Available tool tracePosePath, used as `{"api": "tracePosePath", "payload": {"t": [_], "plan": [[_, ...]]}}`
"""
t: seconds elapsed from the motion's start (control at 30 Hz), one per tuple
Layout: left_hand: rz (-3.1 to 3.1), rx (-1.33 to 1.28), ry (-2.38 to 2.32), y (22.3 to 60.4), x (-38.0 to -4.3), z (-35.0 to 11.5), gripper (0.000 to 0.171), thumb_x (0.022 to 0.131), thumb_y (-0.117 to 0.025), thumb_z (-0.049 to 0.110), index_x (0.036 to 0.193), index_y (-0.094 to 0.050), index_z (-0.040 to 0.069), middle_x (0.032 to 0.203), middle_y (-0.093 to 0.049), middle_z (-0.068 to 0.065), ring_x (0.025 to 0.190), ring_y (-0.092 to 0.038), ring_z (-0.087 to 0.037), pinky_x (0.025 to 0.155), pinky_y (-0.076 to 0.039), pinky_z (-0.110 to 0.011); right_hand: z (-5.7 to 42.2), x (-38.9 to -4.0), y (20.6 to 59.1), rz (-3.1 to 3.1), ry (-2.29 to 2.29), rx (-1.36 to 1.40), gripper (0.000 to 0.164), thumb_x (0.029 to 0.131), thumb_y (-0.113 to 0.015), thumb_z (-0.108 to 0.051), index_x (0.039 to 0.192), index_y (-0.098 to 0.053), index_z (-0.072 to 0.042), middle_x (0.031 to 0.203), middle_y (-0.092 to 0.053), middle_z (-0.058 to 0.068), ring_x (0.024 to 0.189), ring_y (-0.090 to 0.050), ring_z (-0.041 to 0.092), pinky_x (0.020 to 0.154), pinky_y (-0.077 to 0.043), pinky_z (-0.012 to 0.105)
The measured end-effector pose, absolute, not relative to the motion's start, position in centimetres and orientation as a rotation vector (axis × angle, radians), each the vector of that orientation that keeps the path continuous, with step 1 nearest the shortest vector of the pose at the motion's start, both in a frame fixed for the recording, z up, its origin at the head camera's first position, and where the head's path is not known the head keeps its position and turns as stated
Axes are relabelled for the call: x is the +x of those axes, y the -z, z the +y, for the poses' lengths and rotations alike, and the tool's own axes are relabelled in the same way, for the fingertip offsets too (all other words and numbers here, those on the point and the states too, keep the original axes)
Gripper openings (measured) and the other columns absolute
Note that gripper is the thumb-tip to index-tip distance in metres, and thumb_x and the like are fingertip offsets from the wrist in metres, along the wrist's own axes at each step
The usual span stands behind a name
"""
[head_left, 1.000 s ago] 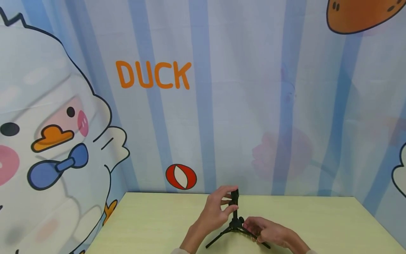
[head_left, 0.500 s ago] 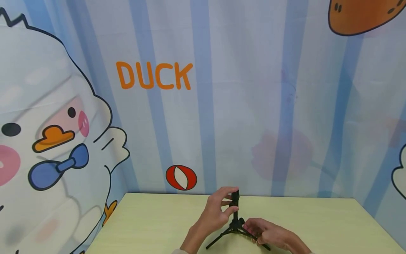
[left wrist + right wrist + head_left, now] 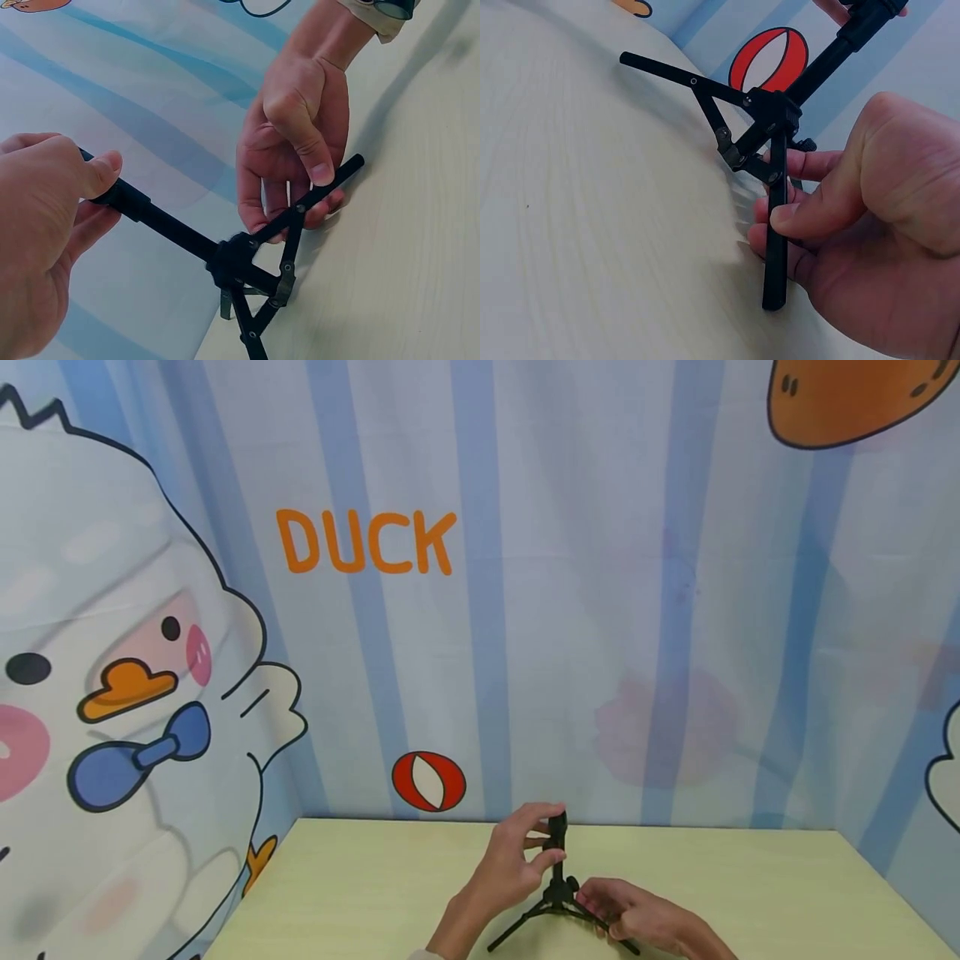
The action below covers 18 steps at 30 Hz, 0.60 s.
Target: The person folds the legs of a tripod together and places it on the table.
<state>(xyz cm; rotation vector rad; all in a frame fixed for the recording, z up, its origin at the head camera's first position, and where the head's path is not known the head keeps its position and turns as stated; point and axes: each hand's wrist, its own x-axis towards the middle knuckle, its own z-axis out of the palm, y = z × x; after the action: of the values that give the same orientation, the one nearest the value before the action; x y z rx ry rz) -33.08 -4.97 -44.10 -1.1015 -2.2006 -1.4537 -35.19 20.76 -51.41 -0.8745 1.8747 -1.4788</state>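
A small black tripod (image 3: 557,889) stands upright on the table with its legs spread. My left hand (image 3: 512,857) grips the top of its centre post, thumb on the near side and fingers behind, as the left wrist view shows. Lower down, my right hand (image 3: 637,910) pinches the right leg (image 3: 777,259) between thumb and fingers. Folding braces link the legs to the lower end of the post (image 3: 180,231). A small knob (image 3: 804,145) sticks out from the hub beside my right fingers. The third leg is mostly hidden.
The pale wooden table (image 3: 360,877) runs back to a hanging cloth (image 3: 570,610) with blue stripes. Printed on the cloth are a large duck, a red ball and orange lettering. Cloth also closes in the left and right sides.
The head view has shifted very slightly. Both hands keep their hold on the tripod, and it stays in the same place.
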Motion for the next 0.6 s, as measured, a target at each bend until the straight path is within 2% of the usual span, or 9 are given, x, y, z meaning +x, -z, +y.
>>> {"api": "tracePosePath", "payload": {"t": [0.27,0.33,0.43,0.6], "plan": [[-2.185,-1.116,1.445,44.2,-33.1,-4.9,0.060,0.091,-0.076,-0.005,0.144,-0.058,0.015,0.133,-0.063,-0.007,0.107,-0.069,-0.019,0.090,-0.059,-0.026,20.5,-34.5,51.4,1.888,1.552,-0.869,0.059,0.073,-0.043,0.019,0.132,-0.047,0.018,0.118,-0.057,0.010,0.097,-0.050,0.022,0.081,-0.046,0.030],[-2.182,-1.120,1.434,44.2,-33.2,-4.9,0.060,0.091,-0.076,-0.005,0.144,-0.058,0.015,0.133,-0.063,-0.007,0.107,-0.069,-0.018,0.090,-0.059,-0.026,20.8,-35.1,52.0,1.867,1.554,-0.881,0.058,0.074,-0.045,0.015,0.132,-0.049,0.015,0.117,-0.058,0.010,0.095,-0.050,0.021,0.080,-0.047,0.031],[-2.181,-1.125,1.427,44.2,-33.1,-4.9,0.059,0.091,-0.076,-0.005,0.144,-0.058,0.014,0.134,-0.063,-0.008,0.107,-0.069,-0.017,0.090,-0.059,-0.025,22.0,-37.6,54.6,1.837,1.518,-0.852,0.060,0.075,-0.050,0.009,0.134,-0.055,0.004,0.117,-0.060,0.009,0.097,-0.054,0.019,0.082,-0.052,0.031],[-2.201,-1.106,1.455,44.1,-33.0,-4.8,0.060,0.092,-0.076,-0.004,0.145,-0.057,0.015,0.136,-0.062,-0.007,0.108,-0.069,-0.019,0.091,-0.058,-0.025,23.8,-41.3,58.6,1.811,1.454,-0.744,0.068,0.074,-0.057,0.009,0.140,-0.060,-0.008,0.122,-0.063,0.016,0.098,-0.061,0.026,0.085,-0.060,0.042]]}}
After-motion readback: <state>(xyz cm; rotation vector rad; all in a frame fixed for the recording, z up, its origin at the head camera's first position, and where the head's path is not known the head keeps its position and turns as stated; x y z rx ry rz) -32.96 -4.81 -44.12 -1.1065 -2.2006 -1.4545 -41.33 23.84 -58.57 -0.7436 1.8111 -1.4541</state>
